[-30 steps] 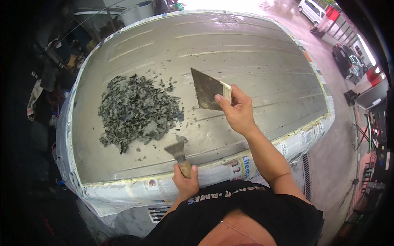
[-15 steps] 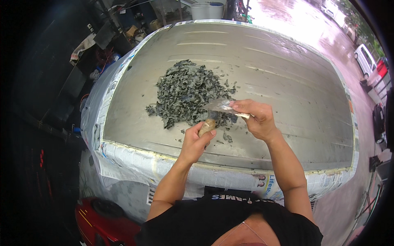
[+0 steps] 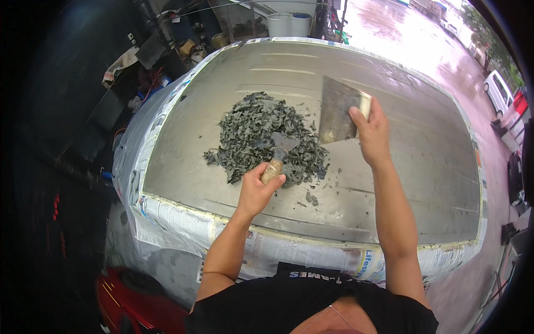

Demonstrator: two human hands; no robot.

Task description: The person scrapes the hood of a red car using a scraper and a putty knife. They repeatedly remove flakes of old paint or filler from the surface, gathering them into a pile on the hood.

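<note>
A heap of dark grey paint flakes point(image 3: 250, 128) lies on the bare metal vehicle roof point(image 3: 389, 206), left of its middle. My left hand point(image 3: 258, 190) is closed around the worn handle of a paint scraper point(image 3: 274, 167), whose dark blade lies over the near side of the heap. To the right of the heap, my right hand point(image 3: 371, 131) grips a wide, flat spreader point(image 3: 338, 111) by its pale edge, thumb on its face. The spreader is tilted up with its grey, smeared face showing. Whether it touches the roof I cannot tell.
Newspaper and tape masking point(image 3: 183, 220) runs around the roof's edge, with plastic sheeting point(image 3: 130, 150) down the left side. Loose flakes lie near the heap. A red car point(image 3: 133, 303) stands at lower left, buckets point(image 3: 289, 25) at the back, a white van point(image 3: 498, 92) outside at right.
My right hand has moved right and away from the scraper, turning the spreader from nearly edge-on to face-up. My left hand has shifted slightly left, the scraper's blade now pointing away from me.
</note>
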